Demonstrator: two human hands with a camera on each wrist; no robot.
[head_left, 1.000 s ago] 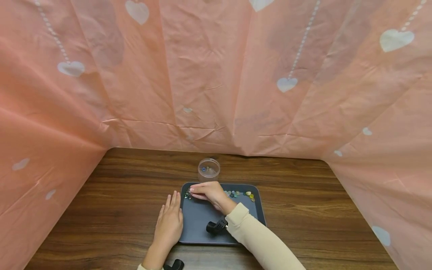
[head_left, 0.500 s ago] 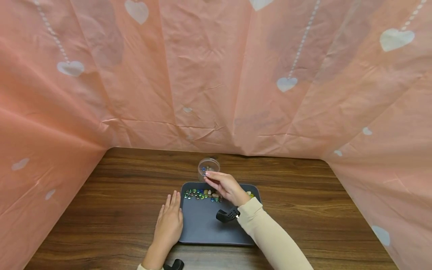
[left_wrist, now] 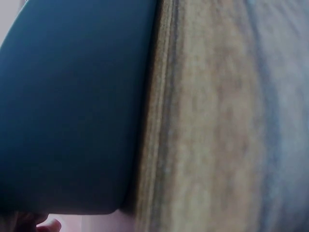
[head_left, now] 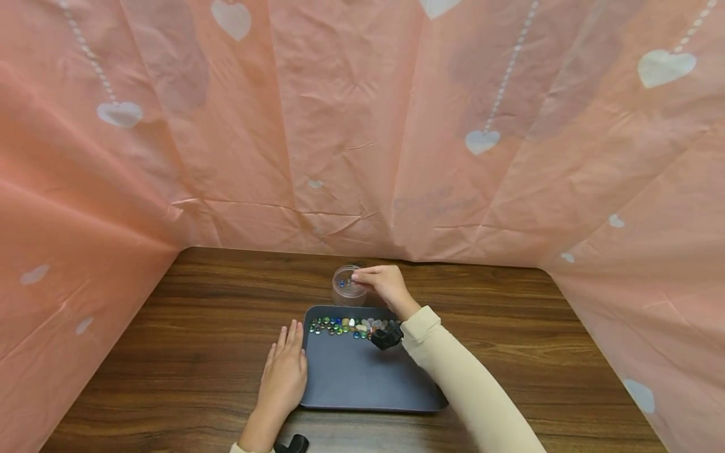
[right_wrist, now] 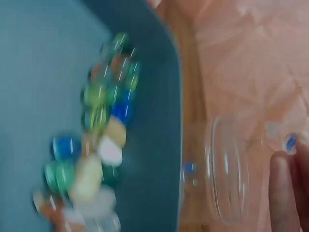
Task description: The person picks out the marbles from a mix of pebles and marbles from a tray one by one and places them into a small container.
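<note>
My right hand is over the round clear plastic jar, fingertips at its rim. In the right wrist view its fingers pinch a clear glass marble with a blue streak. A few small marbles, some blue, lie inside the jar. My left hand lies with straight fingers along the left edge of the dark grey tray, which fills much of the left wrist view. Along the tray's far side lie several glass marbles in green and blue, with white and tan pebbles among them.
The jar stands on the brown wooden table just behind the tray. Pink curtains with white hearts close off the back and both sides. A black wrist camera overhangs the marbles at right.
My right hand has gone from the tray's far left corner, where it was among the marbles, right and away to the jar, with a marble in its fingers. My left hand has stayed still.
</note>
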